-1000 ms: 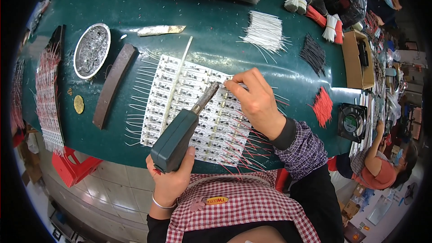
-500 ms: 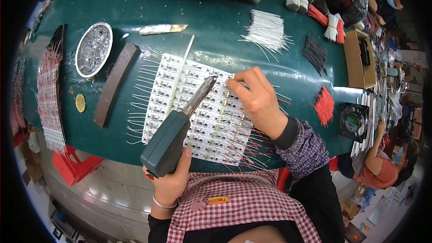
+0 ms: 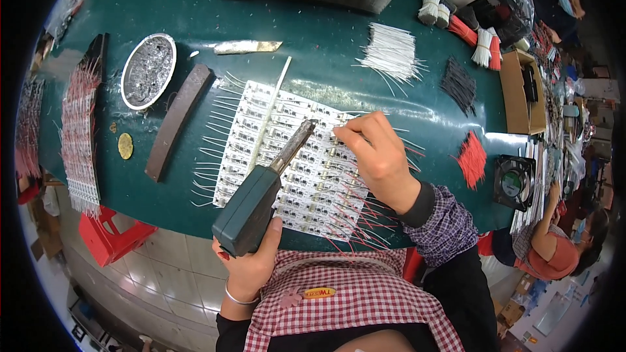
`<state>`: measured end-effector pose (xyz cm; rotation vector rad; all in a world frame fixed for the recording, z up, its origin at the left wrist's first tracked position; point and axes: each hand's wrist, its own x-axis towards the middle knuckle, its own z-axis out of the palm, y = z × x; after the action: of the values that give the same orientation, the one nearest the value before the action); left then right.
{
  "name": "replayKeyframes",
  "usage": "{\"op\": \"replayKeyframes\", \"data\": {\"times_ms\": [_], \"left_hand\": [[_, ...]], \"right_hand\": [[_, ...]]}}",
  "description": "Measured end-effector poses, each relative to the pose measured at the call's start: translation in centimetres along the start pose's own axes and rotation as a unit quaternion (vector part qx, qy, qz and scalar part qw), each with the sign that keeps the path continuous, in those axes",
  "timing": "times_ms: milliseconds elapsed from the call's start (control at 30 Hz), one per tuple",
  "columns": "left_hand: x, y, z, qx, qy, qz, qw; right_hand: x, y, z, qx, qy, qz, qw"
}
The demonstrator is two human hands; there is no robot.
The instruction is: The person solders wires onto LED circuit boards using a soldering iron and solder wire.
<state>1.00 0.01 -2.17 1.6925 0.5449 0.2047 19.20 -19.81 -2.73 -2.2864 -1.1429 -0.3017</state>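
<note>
In my left hand (image 3: pixel 253 266) is a gun-shaped soldering iron (image 3: pixel 246 212) with a dark green body. Its metal barrel slants up and right, and the tip is over a white panel of small circuit boards (image 3: pixel 303 189). My right hand (image 3: pixel 383 163) is closed in a pinch above the panel's upper right part, a little right of the tip. Whatever those fingertips hold is too small to make out. White wires stick out from the panel's left side, red and white ones from its right. A pale narrow strip (image 3: pixel 272 109) lies across the panel.
Left of the panel are a brown bar (image 3: pixel 178 124), a bowl of grey scraps (image 3: pixel 149 72) and a yellow disc (image 3: pixel 125 146). Piles of white wires (image 3: pixel 389 52), black wires (image 3: pixel 458 85) and red wires (image 3: pixel 472 160) lie right, near a small fan (image 3: pixel 514 182). A co-worker (image 3: pixel 554 248) sits far right.
The whole scene has shifted slightly right and down in the picture. Both hands keep nearly the same places over the panel, the iron's tip still close to the right fingertips.
</note>
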Motion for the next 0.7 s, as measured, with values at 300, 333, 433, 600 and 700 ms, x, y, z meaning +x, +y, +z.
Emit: {"op": "replayKeyframes", "data": {"times_ms": [300,333,433,600,700], "left_hand": [[-0.1,0.3,0.1,0.008,-0.01,0.025,1.0],[-0.2,0.3,0.1,0.008,-0.01,0.023,1.0],[-0.5,0.4,0.0,0.032,-0.017,0.006,0.999],[-0.3,1.3,0.1,0.029,-0.031,-0.001,0.999],[-0.3,1.2,0.0,0.047,-0.033,0.008,0.998]], "right_hand": [[-0.5,0.2,0.5,0.012,-0.021,-0.001,1.0],[-0.5,0.2,0.4,0.013,-0.023,-0.001,1.0],[-0.4,-0.1,0.5,0.023,-0.017,0.006,1.0],[-0.4,-0.2,0.7,0.022,-0.014,0.007,1.0],[-0.5,-0.3,0.8,0.021,-0.016,0.0,1.0]]}}
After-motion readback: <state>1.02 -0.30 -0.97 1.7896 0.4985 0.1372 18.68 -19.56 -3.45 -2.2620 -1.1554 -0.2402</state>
